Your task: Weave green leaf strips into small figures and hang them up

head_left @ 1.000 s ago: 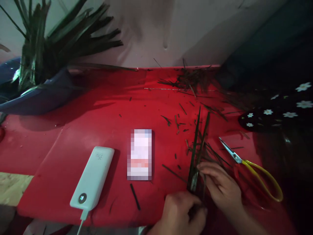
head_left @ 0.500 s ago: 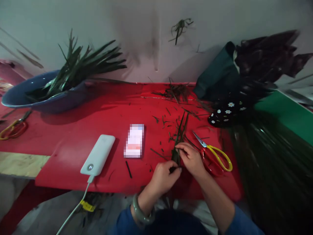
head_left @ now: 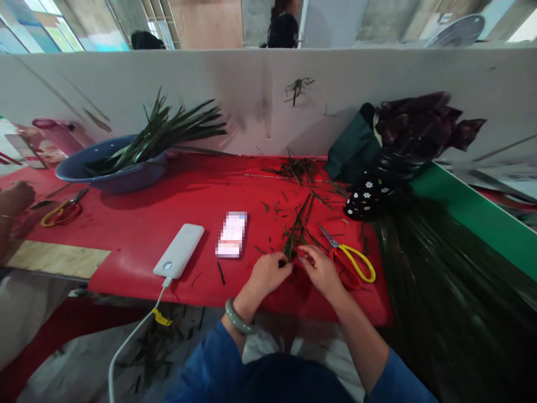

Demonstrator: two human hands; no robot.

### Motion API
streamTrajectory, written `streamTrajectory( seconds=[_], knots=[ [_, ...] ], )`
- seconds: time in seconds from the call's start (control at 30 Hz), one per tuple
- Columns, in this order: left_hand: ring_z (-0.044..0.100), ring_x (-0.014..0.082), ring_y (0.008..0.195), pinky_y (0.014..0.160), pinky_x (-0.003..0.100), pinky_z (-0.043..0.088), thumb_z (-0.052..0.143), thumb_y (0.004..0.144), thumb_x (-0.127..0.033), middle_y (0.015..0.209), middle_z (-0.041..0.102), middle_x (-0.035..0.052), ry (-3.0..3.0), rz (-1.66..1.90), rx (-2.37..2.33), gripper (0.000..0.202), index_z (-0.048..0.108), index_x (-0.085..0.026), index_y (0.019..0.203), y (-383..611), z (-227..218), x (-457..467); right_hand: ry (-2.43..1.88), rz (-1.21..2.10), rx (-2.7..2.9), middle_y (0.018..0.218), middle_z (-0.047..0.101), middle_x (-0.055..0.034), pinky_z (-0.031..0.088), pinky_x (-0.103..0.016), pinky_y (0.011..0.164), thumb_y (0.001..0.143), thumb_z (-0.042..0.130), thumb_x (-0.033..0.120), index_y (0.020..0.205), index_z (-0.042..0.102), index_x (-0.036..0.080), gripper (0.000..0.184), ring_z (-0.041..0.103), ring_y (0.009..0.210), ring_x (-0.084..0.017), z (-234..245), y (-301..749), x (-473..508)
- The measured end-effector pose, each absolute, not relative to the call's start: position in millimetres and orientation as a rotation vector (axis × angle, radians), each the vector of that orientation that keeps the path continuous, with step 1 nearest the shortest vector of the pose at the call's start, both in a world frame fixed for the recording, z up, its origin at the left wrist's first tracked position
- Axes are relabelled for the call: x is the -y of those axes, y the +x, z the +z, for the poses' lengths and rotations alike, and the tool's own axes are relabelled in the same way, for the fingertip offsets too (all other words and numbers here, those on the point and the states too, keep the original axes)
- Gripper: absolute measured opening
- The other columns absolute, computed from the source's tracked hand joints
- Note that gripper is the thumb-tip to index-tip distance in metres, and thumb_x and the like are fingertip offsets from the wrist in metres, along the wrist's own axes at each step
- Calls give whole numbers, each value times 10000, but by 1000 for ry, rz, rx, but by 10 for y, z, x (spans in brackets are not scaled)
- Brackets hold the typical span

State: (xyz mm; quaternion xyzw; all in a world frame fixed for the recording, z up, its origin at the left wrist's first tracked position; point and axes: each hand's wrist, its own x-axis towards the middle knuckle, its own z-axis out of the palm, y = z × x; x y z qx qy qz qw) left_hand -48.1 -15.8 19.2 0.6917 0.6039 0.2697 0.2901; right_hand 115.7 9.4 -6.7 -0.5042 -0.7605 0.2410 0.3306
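Note:
Long green leaf strips [head_left: 297, 228] rise from my left hand [head_left: 268, 275], which is pinched round their lower end. Close beside it, my right hand [head_left: 321, 273] has thumb and fingers brought together near the base of the strips. Whatever is between those right fingertips is too small to make out. Scissors [head_left: 348, 254] with one yellow and one red handle lie just right of my right hand, blades toward the wall. Small leaf scraps [head_left: 279, 211] are scattered around the strips on the red table cover [head_left: 168, 196].
A blue basin [head_left: 126, 182] holds long leaves at the left. A phone [head_left: 232, 235] and a white power bank [head_left: 180, 250] lie left of my hands. Another person's hand [head_left: 17, 198] and second scissors [head_left: 62, 214] are far left. Dark bags [head_left: 413, 126] and plastic sheeting [head_left: 440, 285] stand right.
The view has tilted up, showing the wall's top edge and people beyond. My right hand has come down off the strips and slightly apart from them; my left still grips their base.

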Motion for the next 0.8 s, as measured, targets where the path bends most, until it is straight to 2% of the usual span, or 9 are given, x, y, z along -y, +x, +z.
streamTrajectory(
  seconds=[0.17, 0.37, 0.5, 0.63, 0.8],
  knots=[
    [519, 123, 660, 613, 218, 363, 465, 700, -241, 737, 570, 40, 1962, 834, -1760, 141, 584, -164, 704, -510, 228, 102, -1348, 612, 2018, 1005, 557, -68, 425, -334, 809, 760, 433, 240, 975, 530, 182, 242, 512, 948, -180, -102, 1240, 26],
    [545, 130, 647, 605, 227, 381, 444, 728, -263, 693, 606, 31, 1906, 797, -1723, 176, 591, -170, 757, -422, 106, 81, -1345, 578, 2016, 1021, 550, -78, 394, -338, 852, 762, 430, 254, 974, 537, 175, 250, 495, 981, -184, -120, 1265, 85],
    [563, 135, 675, 613, 228, 393, 459, 729, -293, 732, 625, 29, 1839, 794, -1715, 195, 583, -183, 832, -396, 86, 101, -1337, 584, 1997, 1013, 554, -69, 416, -320, 820, 759, 431, 254, 966, 541, 186, 245, 502, 965, -179, -99, 1286, 103],
    [569, 156, 706, 628, 250, 406, 506, 698, -374, 775, 624, 43, 1738, 809, -1791, 324, 542, -191, 964, -442, 135, 103, -1343, 606, 1954, 1010, 550, -72, 441, -304, 771, 759, 437, 261, 957, 545, 187, 238, 508, 950, -180, -1, 1313, 135],
    [545, 174, 835, 731, 283, 404, 532, 675, -397, 946, 589, 73, 1719, 983, -1687, 368, 544, -185, 976, -492, 225, 96, -1305, 669, 1841, 1005, 546, -76, 472, -261, 668, 759, 459, 267, 951, 544, 178, 228, 537, 870, -162, 251, 1362, 166]
  ],
)
